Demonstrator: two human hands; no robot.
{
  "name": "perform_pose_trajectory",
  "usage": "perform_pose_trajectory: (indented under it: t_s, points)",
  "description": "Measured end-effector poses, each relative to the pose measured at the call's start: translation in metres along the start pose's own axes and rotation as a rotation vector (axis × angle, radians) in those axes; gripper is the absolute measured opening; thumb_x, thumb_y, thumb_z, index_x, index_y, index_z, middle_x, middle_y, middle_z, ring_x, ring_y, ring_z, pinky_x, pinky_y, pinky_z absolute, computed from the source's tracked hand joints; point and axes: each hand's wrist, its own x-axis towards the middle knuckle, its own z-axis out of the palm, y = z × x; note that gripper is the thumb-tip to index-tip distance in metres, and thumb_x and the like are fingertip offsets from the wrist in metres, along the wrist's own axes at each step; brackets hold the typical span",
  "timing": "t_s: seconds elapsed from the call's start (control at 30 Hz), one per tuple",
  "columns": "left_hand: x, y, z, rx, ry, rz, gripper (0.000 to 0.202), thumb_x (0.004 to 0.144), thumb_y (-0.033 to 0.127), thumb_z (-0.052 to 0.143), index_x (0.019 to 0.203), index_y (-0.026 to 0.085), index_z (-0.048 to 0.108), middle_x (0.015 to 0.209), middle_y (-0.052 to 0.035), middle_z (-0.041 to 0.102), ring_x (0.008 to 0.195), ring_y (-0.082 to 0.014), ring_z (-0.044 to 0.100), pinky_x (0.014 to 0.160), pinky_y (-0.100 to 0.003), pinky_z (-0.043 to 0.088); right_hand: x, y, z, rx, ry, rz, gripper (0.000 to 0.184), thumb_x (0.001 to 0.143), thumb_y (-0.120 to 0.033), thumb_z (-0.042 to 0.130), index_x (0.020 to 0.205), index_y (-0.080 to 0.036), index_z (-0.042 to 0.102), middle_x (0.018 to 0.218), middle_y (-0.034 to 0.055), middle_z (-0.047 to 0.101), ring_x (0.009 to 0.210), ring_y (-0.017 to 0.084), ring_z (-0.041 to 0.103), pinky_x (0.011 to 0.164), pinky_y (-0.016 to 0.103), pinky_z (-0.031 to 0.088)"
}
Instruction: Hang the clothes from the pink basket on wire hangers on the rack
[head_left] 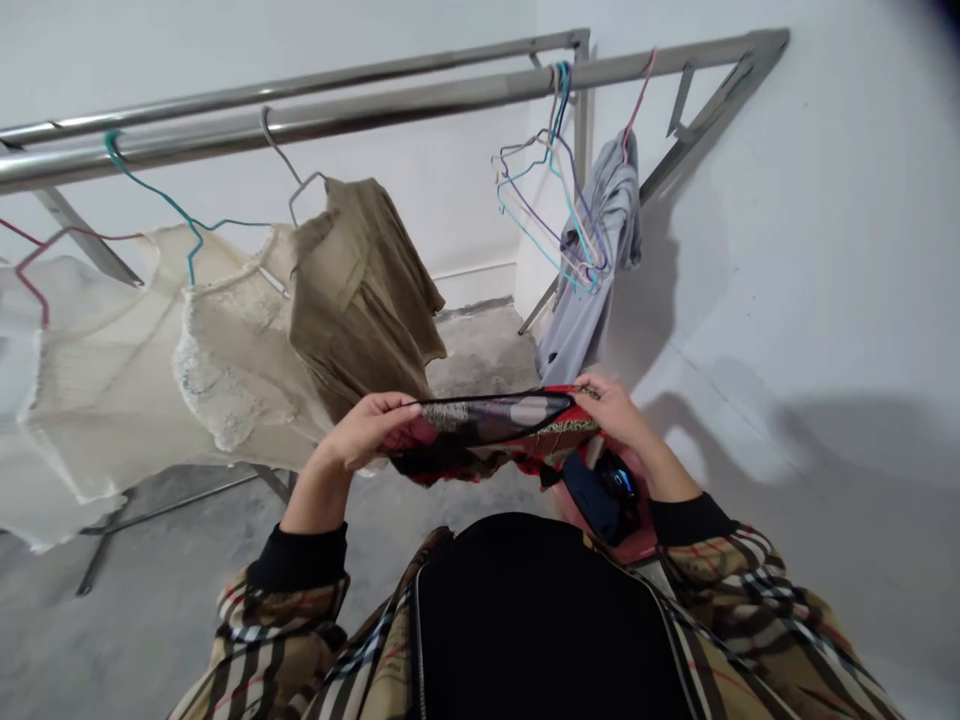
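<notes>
**Red patterned cloth [480, 445] held between left hand [367, 430] and right hand [611, 415]**

The cloth is stretched roughly level in front of the chest, a thin black edge running along its top. Its left end is held at the fingers [394, 408] of the left hand, which are pressed together and laid over the top edge. The thumb of that hand cannot be made out. Its right end is pinched at the top edge by the fingertips [589, 390] of the right hand, which are curled inward. The lower part of the cloth sags between the hands. A dark blue piece with a bright blue mark [600, 495] is seen just below the right hand; whether it belongs to the cloth cannot be told.

Plaid sleeves [277, 640] with black cuffs [300, 558] are worn, and a black bag [540, 620] is seen at the chest. Beyond the hands, a stainless steel clothes rack [300, 122] stands on a concrete floor [480, 355] beside a white wall [750, 200]. An olive shirt [360, 300], a frayed cream garment [240, 350] and a sheer white garment [67, 370] are hung to the left. A bunch of wire hangers [551, 200] and a grey garment [600, 260] are hung to the right.
</notes>
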Motion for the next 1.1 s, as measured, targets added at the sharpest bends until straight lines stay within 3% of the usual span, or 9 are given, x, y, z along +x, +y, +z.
perform_pose_trajectory:
  t_s: [0.13, 0.2, 0.27, 0.4, 0.43, 0.5, 0.7, 0.93, 1.1]
  points:
    - [-0.022, -0.004, 0.018, -0.193, -0.105, -0.038, 0.03, 0.068, 0.036, 0.081, 0.08, 0.012, 0.07, 0.073, -0.0105, 0.073, 0.06, -0.0173, 0.068, 0.056, -0.024, 0.054, 0.006, 0.0, -0.015, -0.128, -0.499, 0.077, 0.023, 0.078, -0.04, 0.063, 0.079, -0.018, 0.066, 0.067, -0.0002, 0.063, 0.062, 0.014, 0.055, 0.06, 0.027, 0.044]
    - [-0.029, -0.006, 0.029, -0.269, -0.08, -0.005, 0.029, 0.068, 0.034, 0.082, 0.083, 0.012, 0.071, 0.076, -0.0093, 0.073, 0.064, -0.0168, 0.069, 0.063, -0.025, 0.056, 0.014, -0.004, -0.02, -0.162, -0.591, 0.048, 0.023, 0.076, -0.04, 0.065, 0.079, -0.018, 0.069, 0.069, 0.0008, 0.066, 0.062, 0.015, 0.057, 0.062, 0.028, 0.046]
    - [-0.034, -0.007, 0.038, -0.291, -0.065, 0.003, 0.029, 0.067, 0.034, 0.082, 0.083, 0.012, 0.072, 0.075, -0.008, 0.073, 0.063, -0.0163, 0.068, 0.063, -0.024, 0.056, 0.025, -0.012, -0.024, -0.203, -0.391, -0.041, 0.023, 0.076, -0.041, 0.066, 0.081, -0.018, 0.071, 0.071, 0.0022, 0.067, 0.064, 0.016, 0.059, 0.064, 0.03, 0.048]
    - [-0.041, -0.009, 0.047, -0.248, -0.073, -0.02, 0.031, 0.065, 0.036, 0.084, 0.081, 0.012, 0.073, 0.071, -0.0071, 0.071, 0.058, -0.0158, 0.066, 0.057, -0.024, 0.054, 0.056, -0.04, -0.029, -0.285, 0.42, -0.281, 0.026, 0.082, -0.038, 0.059, 0.092, -0.016, 0.07, 0.079, 0.0054, 0.067, 0.068, 0.017, 0.059, 0.069, 0.032, 0.049]
    - [-0.042, -0.01, 0.048, -0.242, -0.075, -0.021, 0.031, 0.065, 0.037, 0.084, 0.079, 0.012, 0.073, 0.069, -0.0066, 0.071, 0.056, -0.015, 0.065, 0.056, -0.023, 0.053, 0.064, -0.048, -0.03, -0.311, 0.56, -0.327, 0.026, 0.083, -0.037, 0.058, 0.094, -0.016, 0.069, 0.082, 0.0061, 0.066, 0.07, 0.017, 0.059, 0.071, 0.032, 0.05]
    - [-0.043, -0.011, 0.048, -0.239, -0.071, -0.009, 0.03, 0.064, 0.037, 0.085, 0.075, 0.012, 0.072, 0.065, -0.0051, 0.069, 0.054, -0.0132, 0.063, 0.054, -0.021, 0.051, 0.078, -0.063, -0.032, -0.379, 0.715, -0.382, 0.024, 0.083, -0.035, 0.06, 0.095, -0.017, 0.068, 0.085, 0.0071, 0.066, 0.073, 0.018, 0.059, 0.075, 0.033, 0.05]
    - [-0.045, -0.013, 0.044, -0.245, -0.041, 0.018, 0.03, 0.064, 0.037, 0.085, 0.074, 0.013, 0.072, 0.064, -0.0052, 0.069, 0.054, -0.0138, 0.063, 0.055, -0.022, 0.05, 0.112, -0.093, -0.027, -0.527, 0.723, -0.335, 0.033, 0.088, -0.041, 0.055, 0.102, -0.015, 0.068, 0.093, 0.0137, 0.068, 0.089, 0.026, 0.062, 0.087, 0.041, 0.047]
    - [-0.046, -0.013, 0.04, -0.29, -0.024, 0.047, 0.026, 0.065, 0.035, 0.084, 0.076, 0.014, 0.074, 0.068, -0.0062, 0.072, 0.058, -0.0145, 0.065, 0.059, -0.022, 0.052, 0.146, -0.126, -0.015, -0.341, 0.45, -0.382, 0.031, 0.094, -0.038, 0.049, 0.106, -0.015, 0.066, 0.103, 0.0118, 0.069, 0.098, 0.024, 0.061, 0.089, 0.039, 0.047]
    - [-0.046, -0.009, 0.038, -0.306, -0.001, 0.067, 0.028, 0.066, 0.036, 0.084, 0.081, 0.015, 0.075, 0.074, -0.0058, 0.073, 0.061, -0.0135, 0.066, 0.062, -0.021, 0.052, 0.155, -0.149, -0.007, -0.295, 0.383, -0.412, 0.032, 0.094, -0.037, 0.055, 0.119, -0.017, 0.058, 0.12, 0.008, 0.06, 0.101, 0.019, 0.062, 0.087, 0.04, 0.054]
